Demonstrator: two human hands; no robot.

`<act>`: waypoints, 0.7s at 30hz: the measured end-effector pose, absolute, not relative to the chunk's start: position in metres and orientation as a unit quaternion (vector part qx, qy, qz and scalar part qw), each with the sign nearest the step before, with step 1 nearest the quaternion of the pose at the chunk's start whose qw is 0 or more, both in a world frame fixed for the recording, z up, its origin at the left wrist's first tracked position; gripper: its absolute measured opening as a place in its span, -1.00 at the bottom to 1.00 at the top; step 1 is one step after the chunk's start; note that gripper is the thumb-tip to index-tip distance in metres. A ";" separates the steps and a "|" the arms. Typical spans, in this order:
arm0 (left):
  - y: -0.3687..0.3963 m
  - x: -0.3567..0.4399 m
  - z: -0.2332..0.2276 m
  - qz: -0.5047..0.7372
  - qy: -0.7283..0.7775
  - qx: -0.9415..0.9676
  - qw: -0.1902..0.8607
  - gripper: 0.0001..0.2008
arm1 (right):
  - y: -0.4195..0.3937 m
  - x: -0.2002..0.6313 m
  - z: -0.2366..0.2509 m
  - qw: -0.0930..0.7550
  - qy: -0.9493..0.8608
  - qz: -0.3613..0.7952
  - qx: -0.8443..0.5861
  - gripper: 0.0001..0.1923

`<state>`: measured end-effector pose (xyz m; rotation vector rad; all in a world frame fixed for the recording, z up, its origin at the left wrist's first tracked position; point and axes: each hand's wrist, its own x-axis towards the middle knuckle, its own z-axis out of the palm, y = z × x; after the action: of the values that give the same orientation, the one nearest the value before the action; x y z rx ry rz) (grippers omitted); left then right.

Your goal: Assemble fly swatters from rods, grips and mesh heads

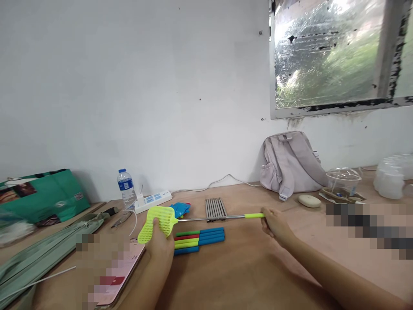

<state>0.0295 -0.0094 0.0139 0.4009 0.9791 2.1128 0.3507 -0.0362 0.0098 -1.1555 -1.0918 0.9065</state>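
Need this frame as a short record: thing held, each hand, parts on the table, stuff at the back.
held: swatter, roughly level across the picture
left hand: on its yellow-green head, thumb on top
right hand: holding the end of its grip
table: coloured tubes, row of metal rods, blue piece partly hidden
back: bottle, power strip, backpack

Had one lime fly swatter (pixel 165 216), one water bottle (pixel 126 186), one power strip (pixel 155 198), one backpack (pixel 288 165); metal rods (pixel 215 208) and coloured handles (pixel 206 238) sat too tight to count.
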 end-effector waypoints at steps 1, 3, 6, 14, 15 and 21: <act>-0.014 0.040 0.017 0.847 0.372 0.116 0.361 -0.61 | -0.040 0.341 0.009 0.599 -0.482 0.397 -0.501 -0.67; -0.022 0.057 0.023 0.856 0.364 0.091 0.357 -0.63 | -0.047 0.327 0.007 0.575 -0.503 0.400 -0.506 -0.64; -0.026 0.065 0.028 0.846 0.358 0.112 0.380 -0.63 | -0.049 0.323 0.007 0.530 -0.549 0.389 -0.517 -0.58; -0.027 0.033 0.050 0.647 0.399 0.342 0.552 -0.57 | -0.027 0.401 0.026 0.326 -0.771 0.269 -0.477 -0.62; -0.030 0.033 0.051 0.613 0.416 0.380 0.554 -0.53 | -0.028 0.407 0.028 0.301 -0.788 0.237 -0.483 -0.63; -0.038 0.044 0.043 0.534 0.475 0.535 0.451 -0.58 | -0.044 0.399 0.034 0.229 -0.822 -0.053 -0.518 -0.90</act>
<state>0.0443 -0.0377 0.0433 1.3218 1.1739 1.3203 0.3990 -0.0437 0.0342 -1.4259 -2.2636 -0.1462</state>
